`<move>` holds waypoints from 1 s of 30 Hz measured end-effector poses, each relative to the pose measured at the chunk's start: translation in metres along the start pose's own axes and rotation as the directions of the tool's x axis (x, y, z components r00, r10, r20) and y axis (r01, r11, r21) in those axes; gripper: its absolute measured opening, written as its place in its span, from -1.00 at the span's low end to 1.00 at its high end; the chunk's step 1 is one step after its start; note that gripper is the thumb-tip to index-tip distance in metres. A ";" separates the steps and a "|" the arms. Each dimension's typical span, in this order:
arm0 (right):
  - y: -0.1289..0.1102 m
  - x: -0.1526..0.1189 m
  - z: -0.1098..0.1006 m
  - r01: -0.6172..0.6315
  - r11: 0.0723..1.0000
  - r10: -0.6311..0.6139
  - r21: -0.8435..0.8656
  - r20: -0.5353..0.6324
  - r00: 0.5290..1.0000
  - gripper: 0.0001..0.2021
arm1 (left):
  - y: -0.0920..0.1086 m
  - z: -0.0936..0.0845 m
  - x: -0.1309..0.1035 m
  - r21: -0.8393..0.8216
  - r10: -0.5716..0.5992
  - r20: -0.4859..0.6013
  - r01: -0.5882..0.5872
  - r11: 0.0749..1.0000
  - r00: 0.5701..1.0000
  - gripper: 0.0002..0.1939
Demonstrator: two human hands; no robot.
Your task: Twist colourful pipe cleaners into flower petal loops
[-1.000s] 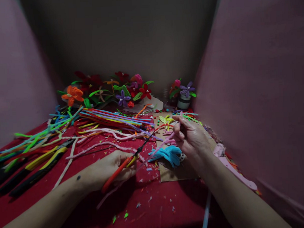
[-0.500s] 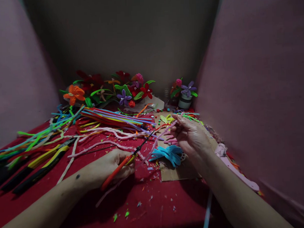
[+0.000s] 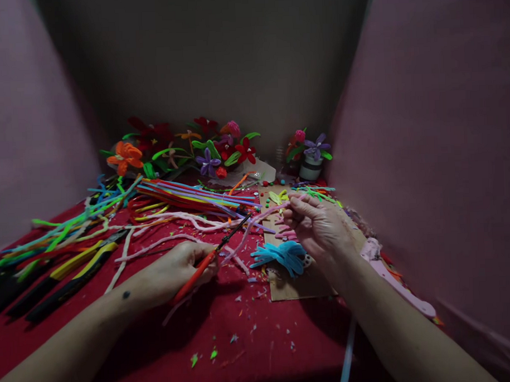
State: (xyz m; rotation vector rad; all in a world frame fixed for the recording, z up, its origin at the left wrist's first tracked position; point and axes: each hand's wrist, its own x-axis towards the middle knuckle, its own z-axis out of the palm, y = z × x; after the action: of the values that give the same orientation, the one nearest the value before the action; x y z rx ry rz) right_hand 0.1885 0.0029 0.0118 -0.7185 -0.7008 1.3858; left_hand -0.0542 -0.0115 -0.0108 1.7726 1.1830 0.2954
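Hidden: the left hand (image 3: pixel 194 265) is covering the middle of the pink pipe cleaner (image 3: pixel 256 220).
Pink pipe cleaner: fuzzy, slender, bowing across the cardboard's (image 3: pixel 302 288) left edge.
Left hand: curling round a red-handled tool (image 3: pixel 195 276), tip pointing away; scissors or pliers, unclear.
Right hand (image 3: pixel 312 219): pinching the strand near its upper end, wrist angling inward.

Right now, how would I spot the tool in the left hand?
Find the red cloth, then the left hand above it, right of the yellow-and-black pliers. It holds the tool, whose orange handle and dark tip set it apart from those pliers.
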 end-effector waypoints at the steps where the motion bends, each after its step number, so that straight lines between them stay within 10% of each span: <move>1: 0.001 -0.001 0.001 -0.012 1.000 0.012 -0.017 0.005 1.000 -0.85 | 0.000 0.001 0.000 0.004 0.004 -0.002 -0.004 1.000 1.000 -0.80; 13: 0.003 -0.006 0.002 -0.036 0.998 0.040 -0.054 0.067 0.997 -0.86 | -0.005 -0.008 0.003 0.212 0.040 -0.175 -0.002 0.977 0.984 -0.82; 19: 0.007 -0.008 0.004 -0.026 0.994 0.038 -0.109 0.109 0.993 -0.90 | 0.001 -0.002 -0.004 0.661 0.321 -0.603 0.233 0.713 0.730 -0.86; 21: 0.009 -0.010 0.005 -0.017 0.991 0.034 -0.134 0.123 0.992 -0.89 | 0.004 0.005 -0.006 0.758 0.431 -0.583 0.271 0.593 0.689 -0.87; 30: 0.018 -0.019 0.008 0.045 0.974 -0.004 -0.222 0.186 0.983 -0.88 | 0.010 0.026 -0.006 0.936 0.556 -0.347 0.242 0.256 0.755 -0.86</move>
State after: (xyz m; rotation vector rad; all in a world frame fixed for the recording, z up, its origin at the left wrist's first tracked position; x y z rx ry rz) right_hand 0.1703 -0.0150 0.0016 -0.7617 -1.0225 1.3746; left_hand -0.0348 -0.0321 -0.0143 3.1319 1.9077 0.3418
